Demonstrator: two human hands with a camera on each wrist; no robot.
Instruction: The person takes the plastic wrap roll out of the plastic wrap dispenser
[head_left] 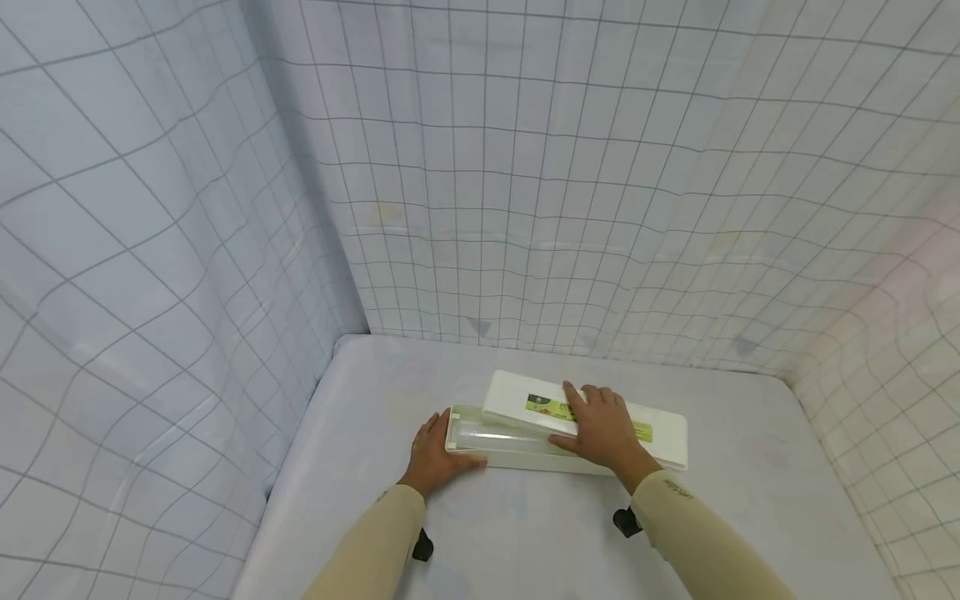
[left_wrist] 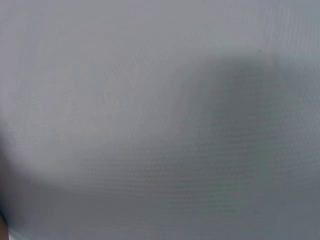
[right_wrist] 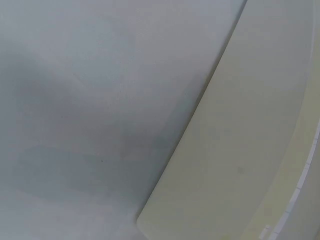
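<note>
A long white box [head_left: 525, 458] lies lengthwise on the table, with a shiny, pale, roll-like thing [head_left: 495, 435] showing inside its left part. My left hand [head_left: 437, 458] grips the box's left end, thumb along the front wall and fingers round the far side. Over the box sits a white lid [head_left: 517, 387] with green printed labels, skewed so that its right end sticks out past the box. My right hand [head_left: 602, 429] holds the lid across its middle, fingers over the far edge and thumb at the near edge. In the right wrist view, the box's pale wall [right_wrist: 215, 150] shows close up.
A white cloth covers the table [head_left: 525, 533]. White, grid-patterned curtains [head_left: 517, 208] hang behind it and on both sides. Small black pieces [head_left: 626, 522] show beside the sleeves. Only blurred, shaded cloth [left_wrist: 150, 100] fills most of the left wrist view.
</note>
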